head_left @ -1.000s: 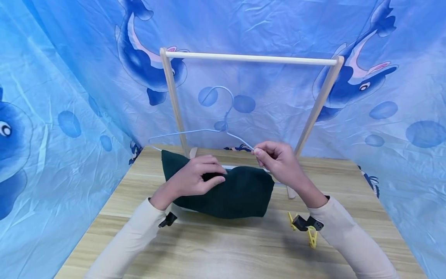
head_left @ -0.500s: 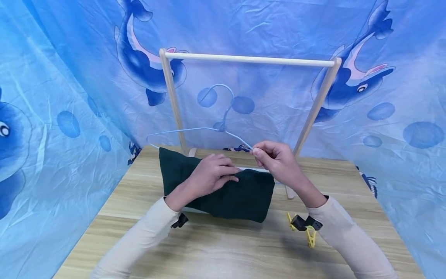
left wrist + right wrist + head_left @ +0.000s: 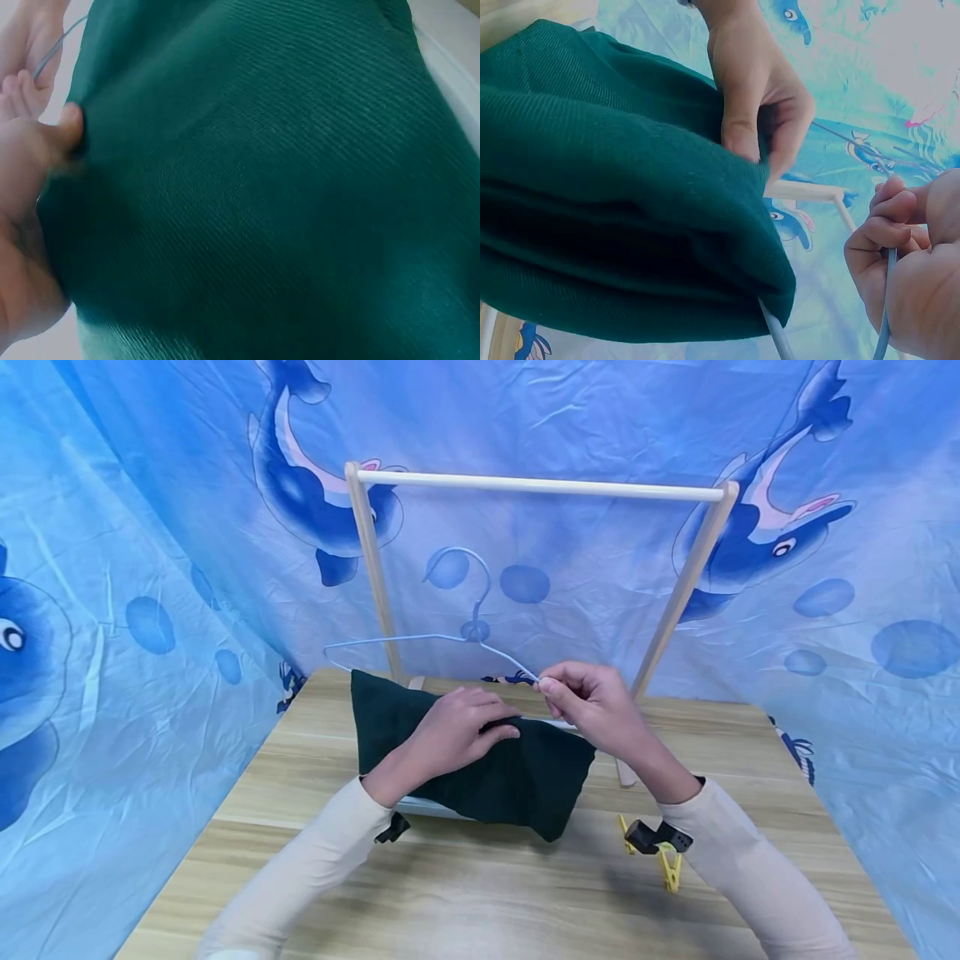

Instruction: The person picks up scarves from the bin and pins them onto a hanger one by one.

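A dark green ribbed cloth (image 3: 517, 785) is draped over the lower bar of a light blue wire hanger (image 3: 476, 614), just above the table in the head view. My left hand (image 3: 459, 731) pinches the cloth's top edge near its middle, with the thumb on the near side. In the right wrist view the cloth (image 3: 630, 150) falls in folds, and the hanger wire comes out at its end. My right hand (image 3: 592, 706) grips the hanger's right arm near its end; in the right wrist view the right hand (image 3: 907, 255) has its fingers curled round the wire.
Behind the hands stands a rack with a white top rail (image 3: 540, 485) and wooden legs. Two yellow clothespins (image 3: 671, 871) lie on the wooden table (image 3: 480, 910) by the right wrist. A pale edge (image 3: 438, 810) shows under the cloth. A blue dolphin-print curtain (image 3: 600, 410) surrounds the table.
My left hand has slid right along the cloth's top edge. The cloth's lower right corner hangs lower, and the hanger's hook has shifted slightly left. My right hand keeps its grip.
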A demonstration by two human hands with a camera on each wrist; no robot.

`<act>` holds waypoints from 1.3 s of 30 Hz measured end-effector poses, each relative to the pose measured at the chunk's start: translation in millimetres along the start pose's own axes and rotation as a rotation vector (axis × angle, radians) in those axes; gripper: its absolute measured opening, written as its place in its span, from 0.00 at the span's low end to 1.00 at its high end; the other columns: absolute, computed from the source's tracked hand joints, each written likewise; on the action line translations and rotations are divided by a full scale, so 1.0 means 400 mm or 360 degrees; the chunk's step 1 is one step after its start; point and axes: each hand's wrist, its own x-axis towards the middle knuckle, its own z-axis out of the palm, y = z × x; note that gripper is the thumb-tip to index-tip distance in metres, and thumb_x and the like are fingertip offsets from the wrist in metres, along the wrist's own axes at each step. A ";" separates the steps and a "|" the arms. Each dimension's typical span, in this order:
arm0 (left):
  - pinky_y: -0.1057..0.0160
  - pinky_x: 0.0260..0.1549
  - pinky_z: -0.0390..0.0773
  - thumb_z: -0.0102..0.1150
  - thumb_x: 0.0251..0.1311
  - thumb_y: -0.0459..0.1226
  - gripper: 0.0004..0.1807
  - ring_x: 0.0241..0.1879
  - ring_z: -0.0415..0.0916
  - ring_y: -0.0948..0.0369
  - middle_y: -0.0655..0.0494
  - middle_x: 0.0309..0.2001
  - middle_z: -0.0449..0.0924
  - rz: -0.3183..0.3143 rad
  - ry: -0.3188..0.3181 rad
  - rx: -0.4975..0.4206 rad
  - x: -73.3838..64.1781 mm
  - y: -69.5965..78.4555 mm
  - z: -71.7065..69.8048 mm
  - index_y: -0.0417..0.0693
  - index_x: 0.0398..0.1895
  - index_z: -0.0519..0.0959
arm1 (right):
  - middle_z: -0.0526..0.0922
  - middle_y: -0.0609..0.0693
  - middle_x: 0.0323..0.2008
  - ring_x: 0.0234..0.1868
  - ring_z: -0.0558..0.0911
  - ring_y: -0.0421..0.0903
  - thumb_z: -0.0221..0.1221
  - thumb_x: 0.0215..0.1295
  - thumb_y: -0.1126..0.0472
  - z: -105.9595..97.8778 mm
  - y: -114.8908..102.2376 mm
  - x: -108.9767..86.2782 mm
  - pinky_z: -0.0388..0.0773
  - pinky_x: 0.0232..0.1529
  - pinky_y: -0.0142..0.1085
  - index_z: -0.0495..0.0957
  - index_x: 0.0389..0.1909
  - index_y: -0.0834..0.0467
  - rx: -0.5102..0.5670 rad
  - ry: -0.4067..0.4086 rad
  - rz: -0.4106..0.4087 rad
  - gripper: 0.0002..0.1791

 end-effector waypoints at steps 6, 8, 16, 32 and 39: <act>0.61 0.39 0.82 0.67 0.65 0.53 0.21 0.36 0.83 0.62 0.58 0.40 0.88 -0.0016 -0.0143 0.0057 0.023 0.026 -0.005 0.48 0.50 0.87 | 0.75 0.53 0.22 0.15 0.65 0.42 0.54 0.76 0.69 -0.004 -0.009 0.017 0.63 0.16 0.34 0.82 0.37 0.64 -0.0028 -0.0025 -0.0052 0.09; 0.62 0.38 0.82 0.67 0.64 0.55 0.22 0.36 0.84 0.62 0.58 0.41 0.89 0.0044 -0.0155 0.0046 0.033 0.034 -0.004 0.49 0.49 0.87 | 0.75 0.52 0.22 0.15 0.65 0.43 0.54 0.76 0.69 -0.007 -0.013 0.023 0.63 0.16 0.34 0.82 0.37 0.63 -0.0057 -0.0029 -0.0065 0.09; 0.69 0.23 0.73 0.70 0.63 0.43 0.06 0.25 0.78 0.66 0.61 0.33 0.88 -0.0064 0.0035 -0.0126 0.052 0.049 0.001 0.52 0.38 0.91 | 0.75 0.51 0.21 0.16 0.65 0.42 0.55 0.76 0.69 -0.006 -0.023 0.036 0.62 0.18 0.34 0.83 0.38 0.61 -0.0098 -0.0113 -0.0129 0.09; 0.62 0.41 0.83 0.70 0.63 0.51 0.22 0.39 0.84 0.63 0.57 0.45 0.87 -0.0158 -0.0351 0.0036 0.016 0.023 -0.050 0.48 0.54 0.85 | 0.75 0.51 0.22 0.15 0.65 0.42 0.54 0.76 0.70 -0.028 -0.001 0.041 0.63 0.18 0.35 0.83 0.38 0.63 -0.0100 -0.0056 -0.0106 0.09; 0.68 0.26 0.78 0.71 0.61 0.48 0.15 0.29 0.81 0.66 0.62 0.36 0.86 -0.0160 -0.0251 0.0108 -0.010 0.003 -0.052 0.53 0.48 0.87 | 0.76 0.51 0.22 0.16 0.66 0.42 0.54 0.76 0.69 -0.035 0.000 0.046 0.64 0.18 0.34 0.83 0.38 0.62 -0.0119 -0.0060 -0.0134 0.09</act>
